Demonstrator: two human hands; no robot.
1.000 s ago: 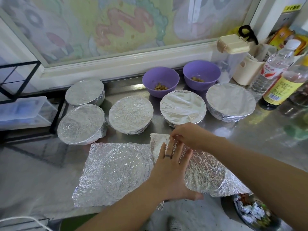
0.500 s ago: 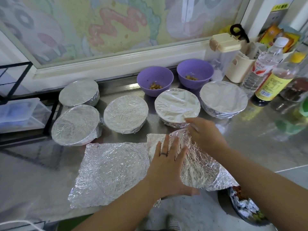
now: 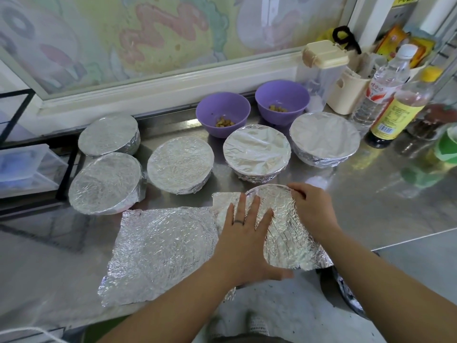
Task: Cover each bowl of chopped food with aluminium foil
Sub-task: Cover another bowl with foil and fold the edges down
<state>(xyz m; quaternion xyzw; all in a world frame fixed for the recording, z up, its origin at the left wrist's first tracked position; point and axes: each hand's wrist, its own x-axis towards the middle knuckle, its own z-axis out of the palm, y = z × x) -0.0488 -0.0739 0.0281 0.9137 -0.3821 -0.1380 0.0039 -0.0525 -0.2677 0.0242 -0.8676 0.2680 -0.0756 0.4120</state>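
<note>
— From the head camera, where's the foil being worked?
— The foil sheet (image 3: 284, 233) is draped over a round shape near the front edge of the counter (image 3: 371, 194), just before five covered bowls (image 3: 257, 151).
— And the hands?
— The left hand (image 3: 243, 233) lies flat on top, fingers straight, pressing. The right hand (image 3: 312, 209) curls its fingers over the sheet's far right rim, gripping the foil.
— Anything uncovered?
— Two purple bowls (image 3: 222, 112) at the back. Another sheet (image 3: 160, 251) lies flat alongside, to the left.

You have bright, soft daylight through the window (image 3: 173, 33) behind the worktop (image 3: 383, 206); pale glare sits near its far edge and the foil (image 3: 160, 248) glitters. Wide-angle bending curves the corners; right-edge bottles (image 3: 385, 95) look smeared.
</note>
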